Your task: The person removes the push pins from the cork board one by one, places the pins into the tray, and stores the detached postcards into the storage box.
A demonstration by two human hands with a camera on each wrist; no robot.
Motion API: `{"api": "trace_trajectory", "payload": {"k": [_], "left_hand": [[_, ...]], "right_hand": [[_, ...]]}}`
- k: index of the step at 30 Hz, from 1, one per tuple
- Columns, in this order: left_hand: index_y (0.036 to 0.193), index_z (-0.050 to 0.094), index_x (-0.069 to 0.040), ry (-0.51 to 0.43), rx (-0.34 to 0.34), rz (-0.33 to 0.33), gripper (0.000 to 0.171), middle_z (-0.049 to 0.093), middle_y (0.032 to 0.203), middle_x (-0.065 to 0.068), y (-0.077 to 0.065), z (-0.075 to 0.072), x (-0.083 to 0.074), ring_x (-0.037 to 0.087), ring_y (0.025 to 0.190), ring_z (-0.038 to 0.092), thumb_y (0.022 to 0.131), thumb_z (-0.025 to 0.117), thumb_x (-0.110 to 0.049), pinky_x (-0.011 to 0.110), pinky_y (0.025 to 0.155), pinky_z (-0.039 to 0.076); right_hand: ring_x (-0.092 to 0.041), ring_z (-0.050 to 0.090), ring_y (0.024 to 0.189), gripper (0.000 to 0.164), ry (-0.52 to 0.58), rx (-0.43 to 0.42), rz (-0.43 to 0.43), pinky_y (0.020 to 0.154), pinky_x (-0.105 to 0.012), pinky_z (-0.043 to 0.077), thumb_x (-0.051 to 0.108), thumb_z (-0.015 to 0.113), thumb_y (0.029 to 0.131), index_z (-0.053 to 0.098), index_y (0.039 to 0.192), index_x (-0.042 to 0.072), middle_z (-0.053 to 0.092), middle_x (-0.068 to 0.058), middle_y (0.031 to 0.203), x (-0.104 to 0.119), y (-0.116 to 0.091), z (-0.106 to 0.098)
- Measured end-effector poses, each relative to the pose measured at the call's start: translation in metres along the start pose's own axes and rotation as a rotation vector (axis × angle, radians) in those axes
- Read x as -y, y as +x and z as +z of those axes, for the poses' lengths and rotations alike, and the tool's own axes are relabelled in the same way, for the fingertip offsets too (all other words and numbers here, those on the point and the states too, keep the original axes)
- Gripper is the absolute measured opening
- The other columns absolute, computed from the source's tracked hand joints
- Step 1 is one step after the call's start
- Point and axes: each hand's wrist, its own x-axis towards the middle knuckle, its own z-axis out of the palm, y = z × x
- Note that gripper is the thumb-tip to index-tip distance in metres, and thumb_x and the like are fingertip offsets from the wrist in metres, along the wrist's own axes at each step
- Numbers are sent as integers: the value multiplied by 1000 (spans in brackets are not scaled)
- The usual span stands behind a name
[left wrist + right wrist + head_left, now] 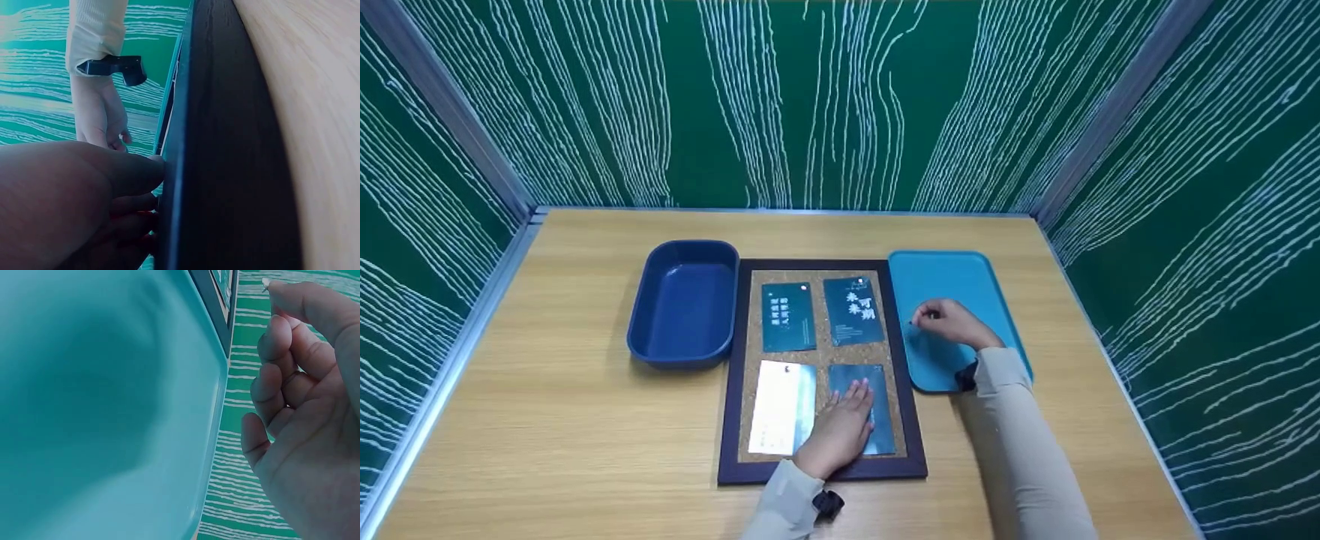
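My left hand (840, 435) lies with its fingers stretched out on the dark teal card (881, 412) at the lower right of a framed cork board (821, 315), covering part of that card. In the left wrist view, its thumb (135, 171) is close to the board's dark frame (236, 146). Over the light blue tray (949, 281), my right hand (952, 322) pinches a small white pushpin (266, 281) between thumb and forefinger, its metal point showing. The other fingers of that hand are curled.
Two teal cards (789, 319) are on the board's upper half, and a pale card (776, 412) is at its lower left. Small pins show at their top edges. A deep blue bin (682, 300) stands left of the board on the wooden table (585, 450). Green patterned panels (840, 105) enclose the table.
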Motion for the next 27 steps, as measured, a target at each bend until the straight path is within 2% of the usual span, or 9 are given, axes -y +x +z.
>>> {"api": "trace_trajectory", "payload": {"k": [5, 12, 21, 27], "left_hand": [[144, 42, -3, -8, 2, -6, 50, 37, 153, 11, 0, 0, 0, 24, 143, 32, 99, 50, -24, 45, 116, 30], [145, 42, -4, -2, 1, -12, 50, 36, 154, 10, 0, 1, 0, 24, 144, 32, 100, 49, -25, 45, 117, 30], [143, 44, -3, 7, -27, 2, 50, 39, 152, 11, -1, 1, 0, 25, 142, 35, 99, 51, -25, 46, 116, 31], [144, 43, -5, 26, -8, -8, 51, 37, 153, 9, 0, 1, 0, 23, 143, 34, 99, 49, -27, 44, 117, 30]], "right_hand": [[-19, 52, 81, 23, -2, -29, -5, 68, -28, 44, 19, 54, 96, 69, 101, 1, 67, -11, 101, -4, -2, -9], [-22, 55, 89, 27, 22, -57, 6, 77, -30, 45, 21, 53, 99, 67, 107, 0, 67, -14, 108, -11, -4, -20], [-20, 51, 81, 27, 4, -120, 24, 67, -28, 42, 22, 53, 99, 67, 107, 0, 66, -13, 108, -19, -5, -28], [-20, 50, 83, 30, -1, -173, 49, 69, -29, 42, 24, 53, 99, 66, 107, -1, 65, -14, 109, -23, -7, -32]]}}
